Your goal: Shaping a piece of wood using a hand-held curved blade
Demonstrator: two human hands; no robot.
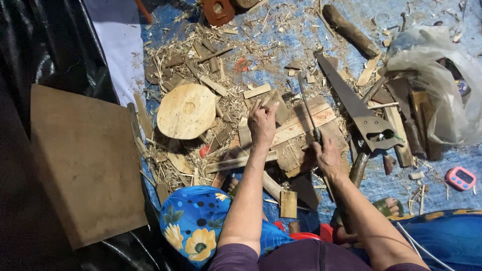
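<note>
My left hand [262,123] grips a small upright piece of wood [270,100] on top of a pallet-like wooden block [301,131]. My right hand [327,156] is closed around the handle of a long thin blade [306,105], which points away from me just right of the wood piece. Both forearms reach forward over my knees, one covered in blue floral cloth [196,226].
A round wooden disc [187,111] lies to the left among chips and offcuts. A handsaw [354,108] and hammer handle [359,168] lie right of the block. A plastic bag [437,80], a pink timer [460,178], a log [350,31] and a large board [83,160] surround.
</note>
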